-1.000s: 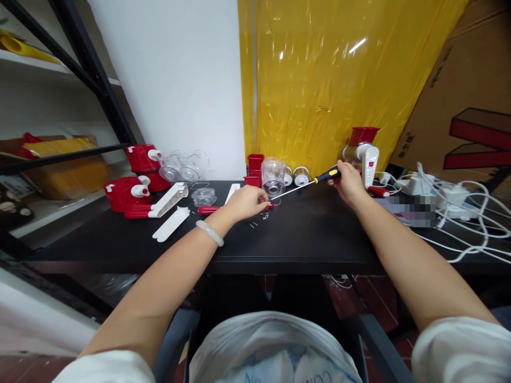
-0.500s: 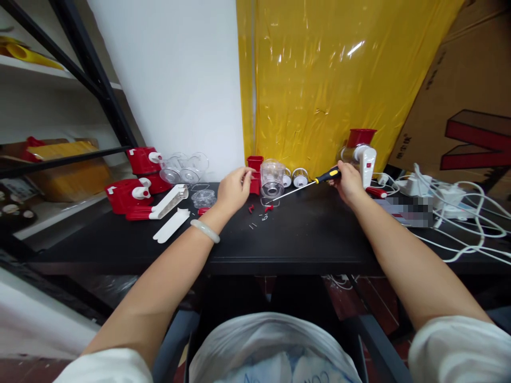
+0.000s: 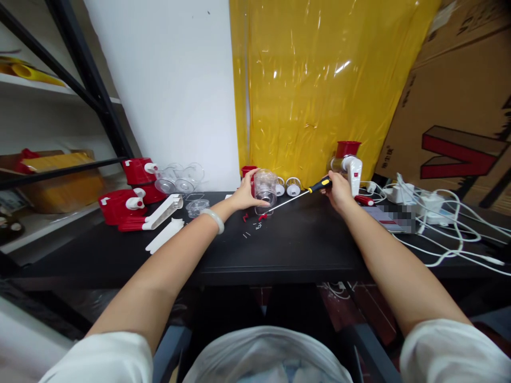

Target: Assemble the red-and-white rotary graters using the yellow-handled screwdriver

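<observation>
My right hand [image 3: 339, 190] is closed round the black-and-yellow handle of a screwdriver [image 3: 320, 184]. Its long shaft slants down to the left, the tip close to a small red plastic piece [image 3: 262, 217] on the black table. My left hand [image 3: 244, 194] grips a clear plastic housing [image 3: 265, 183] from its left side, thumb across the lower front, and partly covers a red container [image 3: 248, 171] behind. Another small red piece [image 3: 245, 217] and several tiny screws [image 3: 257, 226] lie just in front of the housing.
Red housings [image 3: 122, 207], white handle parts [image 3: 164, 235] and clear discs [image 3: 197, 207] lie left. Two white round parts [image 3: 293, 186] stand against the yellow-wrapped panel [image 3: 311, 96]. A white-and-red assembled device [image 3: 354, 173] stands right, near tangled white cables [image 3: 459, 229]. A plastic-lined bin [image 3: 267, 346] is below.
My left hand has lowered and reached onto the clear housing, taking hold of it. My right hand keeps the screwdriver in about the same pose. The camera view has shifted slightly.
</observation>
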### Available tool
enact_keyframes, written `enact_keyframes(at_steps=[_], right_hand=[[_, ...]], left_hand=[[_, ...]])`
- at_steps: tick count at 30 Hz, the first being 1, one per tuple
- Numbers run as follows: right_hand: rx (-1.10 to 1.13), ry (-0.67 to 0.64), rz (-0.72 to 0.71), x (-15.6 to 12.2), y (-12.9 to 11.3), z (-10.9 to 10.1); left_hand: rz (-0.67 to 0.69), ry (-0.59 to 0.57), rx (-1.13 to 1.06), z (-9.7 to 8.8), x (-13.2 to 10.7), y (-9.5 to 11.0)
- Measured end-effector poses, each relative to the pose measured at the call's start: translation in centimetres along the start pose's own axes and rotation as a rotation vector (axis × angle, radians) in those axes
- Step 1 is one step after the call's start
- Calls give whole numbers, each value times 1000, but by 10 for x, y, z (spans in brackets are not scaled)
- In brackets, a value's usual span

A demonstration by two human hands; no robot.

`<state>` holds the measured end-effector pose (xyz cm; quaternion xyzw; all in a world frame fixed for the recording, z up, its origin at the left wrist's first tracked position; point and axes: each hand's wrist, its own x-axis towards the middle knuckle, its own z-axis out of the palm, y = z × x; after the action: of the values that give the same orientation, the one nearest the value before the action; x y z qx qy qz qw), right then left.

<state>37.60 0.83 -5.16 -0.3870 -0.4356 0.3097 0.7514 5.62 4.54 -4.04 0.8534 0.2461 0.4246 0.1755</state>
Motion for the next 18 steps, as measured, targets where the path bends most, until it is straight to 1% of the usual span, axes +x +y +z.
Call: enact_keyframes(at_steps=[3,7,10,13,15,18], right_hand=[[6,-2,-2,1,1,0],[20,6,0,0,-2,1],[23,9,4,-1,-4,2],[31,-1,5,-1,-4,1],[37,3,1,-1,-5,1],[44,14,-8,-1,-6,2]], left_hand=[[-33,-43,-133,6,-4,-7],[-37,5,-202,14,-8,-9],[-41,7,-227,19,-9,-6],[-32,24,-188,23,-11,-3],[-22,60,-117,25,-13,0],[-4,116,29,20,-17,8]])
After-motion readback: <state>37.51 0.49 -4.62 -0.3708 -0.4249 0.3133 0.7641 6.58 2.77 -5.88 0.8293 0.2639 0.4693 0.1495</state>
